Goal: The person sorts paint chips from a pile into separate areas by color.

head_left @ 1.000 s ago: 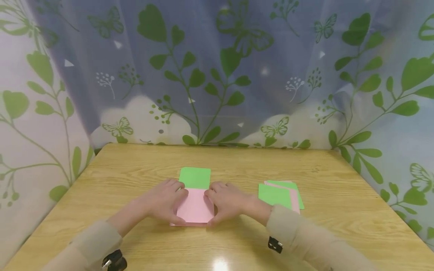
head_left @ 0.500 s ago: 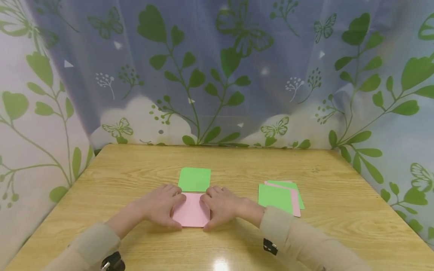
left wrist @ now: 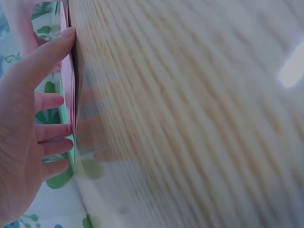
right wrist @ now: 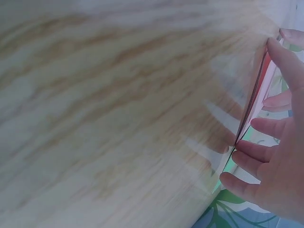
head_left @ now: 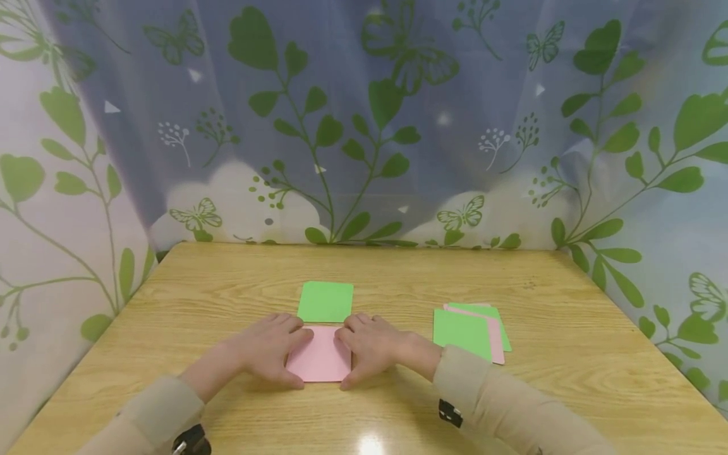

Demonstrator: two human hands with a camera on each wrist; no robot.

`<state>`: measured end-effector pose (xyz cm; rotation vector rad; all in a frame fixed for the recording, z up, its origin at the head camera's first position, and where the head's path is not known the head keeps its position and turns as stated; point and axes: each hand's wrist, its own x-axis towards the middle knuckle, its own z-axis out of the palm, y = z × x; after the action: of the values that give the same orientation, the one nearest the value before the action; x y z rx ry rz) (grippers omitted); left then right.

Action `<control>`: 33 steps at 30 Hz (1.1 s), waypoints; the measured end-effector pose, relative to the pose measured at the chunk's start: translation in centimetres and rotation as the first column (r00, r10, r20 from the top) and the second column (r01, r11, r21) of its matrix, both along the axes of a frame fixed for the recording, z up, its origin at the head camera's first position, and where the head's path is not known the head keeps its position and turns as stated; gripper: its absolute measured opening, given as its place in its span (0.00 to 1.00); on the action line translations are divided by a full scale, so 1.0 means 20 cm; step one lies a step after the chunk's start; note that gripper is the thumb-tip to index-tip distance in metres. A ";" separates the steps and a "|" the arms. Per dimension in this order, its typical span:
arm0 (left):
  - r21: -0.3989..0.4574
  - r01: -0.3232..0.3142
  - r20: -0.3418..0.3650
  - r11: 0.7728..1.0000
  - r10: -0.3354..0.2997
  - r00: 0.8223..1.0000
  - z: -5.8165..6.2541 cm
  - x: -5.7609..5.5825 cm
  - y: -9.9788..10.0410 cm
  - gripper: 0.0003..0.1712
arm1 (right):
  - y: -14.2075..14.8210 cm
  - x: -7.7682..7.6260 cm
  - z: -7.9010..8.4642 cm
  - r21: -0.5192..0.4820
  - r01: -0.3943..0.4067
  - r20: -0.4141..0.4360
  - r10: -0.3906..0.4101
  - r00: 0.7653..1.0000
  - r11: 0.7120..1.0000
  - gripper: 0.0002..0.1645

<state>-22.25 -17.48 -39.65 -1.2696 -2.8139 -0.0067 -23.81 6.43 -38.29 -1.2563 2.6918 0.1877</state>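
A pink paper square [head_left: 320,357] lies flat on the table between both hands, apparently with more sheets under it in the wrist views. My left hand [head_left: 266,351] touches its left side, thumb at the near corner and index finger on top. On the opposite side, my right hand [head_left: 372,346] does the same, thumb at the near right corner. In the left wrist view the fingers [left wrist: 54,130] are spread and fairly straight, tips against the paper's edge. Just beyond the pink square lies a green paper square [head_left: 326,301].
To the right, green and pink paper squares [head_left: 462,332] lie in a loose, fanned pile near the right forearm. The wooden table [head_left: 227,272] ends at a curtain [head_left: 364,158] printed with leaves and butterflies. Black straps [head_left: 450,412] show at the sleeves.
The pink top square has shifted slightly left and toward the person, now lined up over the pink edge that showed beneath it. More of the green square shows. Both hands moved slightly with it.
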 end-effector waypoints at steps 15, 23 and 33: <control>-0.012 -0.049 0.007 0.999 0.049 0.999 -0.02 -0.02 0.01 0.47 | 0.03 0.00 0.00 -0.048 0.031 0.001 -0.031 1.000 0.998 0.56; -0.018 -0.033 -0.087 0.999 0.032 0.996 0.02 -0.05 0.07 0.47 | 0.11 -0.02 0.04 -0.055 0.033 -0.024 -0.034 0.999 0.998 0.58; -0.021 -0.005 -0.092 1.000 0.003 0.996 0.07 -0.08 0.23 0.45 | 0.29 -0.02 0.06 -0.096 0.084 -0.051 -0.089 0.995 0.992 0.53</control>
<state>-23.89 -12.94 -38.19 -1.2352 -2.7459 0.0792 -24.20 12.19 -37.13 -1.1726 2.8259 0.0872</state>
